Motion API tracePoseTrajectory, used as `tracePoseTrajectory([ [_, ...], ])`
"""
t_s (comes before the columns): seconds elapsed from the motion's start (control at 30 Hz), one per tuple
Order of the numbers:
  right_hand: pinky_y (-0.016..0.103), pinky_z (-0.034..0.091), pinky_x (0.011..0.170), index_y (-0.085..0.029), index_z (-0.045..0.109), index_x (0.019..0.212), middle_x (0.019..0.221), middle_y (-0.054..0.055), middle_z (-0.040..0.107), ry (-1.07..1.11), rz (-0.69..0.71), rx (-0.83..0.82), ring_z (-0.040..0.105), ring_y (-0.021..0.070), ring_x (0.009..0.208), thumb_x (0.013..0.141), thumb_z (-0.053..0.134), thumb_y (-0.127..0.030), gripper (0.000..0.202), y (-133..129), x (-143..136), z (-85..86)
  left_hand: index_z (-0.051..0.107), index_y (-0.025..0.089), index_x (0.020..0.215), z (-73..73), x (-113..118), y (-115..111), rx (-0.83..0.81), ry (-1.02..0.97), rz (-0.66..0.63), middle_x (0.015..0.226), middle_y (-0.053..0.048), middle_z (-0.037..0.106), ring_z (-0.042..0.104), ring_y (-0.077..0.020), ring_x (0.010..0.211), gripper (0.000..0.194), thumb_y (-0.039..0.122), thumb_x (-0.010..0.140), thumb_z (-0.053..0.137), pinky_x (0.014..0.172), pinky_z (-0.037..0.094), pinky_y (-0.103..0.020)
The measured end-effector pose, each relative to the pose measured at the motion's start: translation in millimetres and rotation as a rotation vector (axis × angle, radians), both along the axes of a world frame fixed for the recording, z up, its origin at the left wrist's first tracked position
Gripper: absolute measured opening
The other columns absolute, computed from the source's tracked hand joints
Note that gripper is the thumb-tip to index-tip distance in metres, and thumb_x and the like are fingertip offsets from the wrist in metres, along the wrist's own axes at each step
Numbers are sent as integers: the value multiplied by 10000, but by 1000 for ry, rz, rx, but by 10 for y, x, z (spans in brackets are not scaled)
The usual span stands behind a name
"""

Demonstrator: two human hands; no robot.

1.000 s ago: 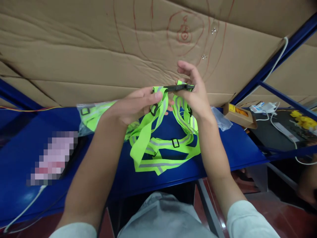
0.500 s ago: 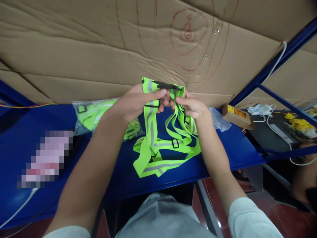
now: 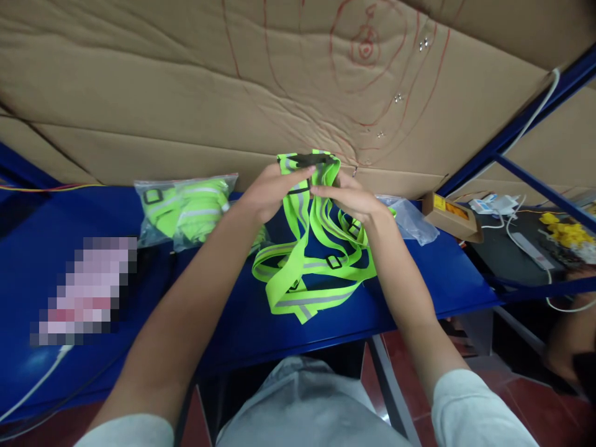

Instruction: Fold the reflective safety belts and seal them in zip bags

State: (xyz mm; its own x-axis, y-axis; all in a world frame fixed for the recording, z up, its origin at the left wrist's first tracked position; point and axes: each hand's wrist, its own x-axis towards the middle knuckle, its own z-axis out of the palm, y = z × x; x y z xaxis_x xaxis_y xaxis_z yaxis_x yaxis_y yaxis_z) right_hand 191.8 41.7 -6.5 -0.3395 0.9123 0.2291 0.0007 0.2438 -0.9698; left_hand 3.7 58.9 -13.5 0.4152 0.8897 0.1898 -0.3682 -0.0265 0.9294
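Both hands hold up a neon-green reflective strap harness with grey stripes. My left hand is closed on its upper left part, thumb along a black piece at the top. My right hand grips the bunched straps just to the right, thumb pointing left. The fingers of both hands are partly hidden behind the webbing. Below, the straps hang in loops and rest on the blue table, where a black slider buckle shows.
Bagged green straps lie at the left, near a pixelated flat object with a white cable. An empty-looking clear bag and a small cardboard box sit at the right. Cardboard lines the back. Another person's arm shows far right.
My hands have come closer together, with the left hand moving right. The upper left strap has been drawn in beside the others, and its hanging loop has shifted slightly right.
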Motion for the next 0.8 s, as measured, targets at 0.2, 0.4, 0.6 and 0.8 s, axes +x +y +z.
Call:
tracePoseTrajectory([
  [0.2,361,650,926,-241,722,1043,1050,23,816,136,-7,-186,771,209,989,633,965,-518,551,64,77,-36,769,95,1064,-7,-111,127,-115,24,-96,980,-134,799,761,-217,797,389,241,732,909,761,643,-329],
  [0.4,344,650,771,-228,703,1003,873,-15,790,202,-26,-278,748,180,764,587,1004,-445,557,-55,-8,-279,771,140,1104,-302,48,-264,-207,-110,-90,1061,-110,812,781,-242,937,389,237,753,907,881,637,-363],
  [0.6,295,585,828,-236,716,889,882,-43,763,230,-208,-273,691,144,812,568,982,-486,486,-469,-179,-667,776,199,1124,-737,104,-804,-332,-144,-115,1137,-86,810,762,-291,1090,470,329,710,956,1002,599,-443],
  [0.8,344,556,948,-234,757,872,1002,-11,776,126,-302,-118,702,190,991,568,961,-484,443,-658,-185,-718,759,241,1180,-765,137,-928,-115,-38,93,1116,-40,806,703,-273,1202,563,243,657,966,1174,480,-459],
])
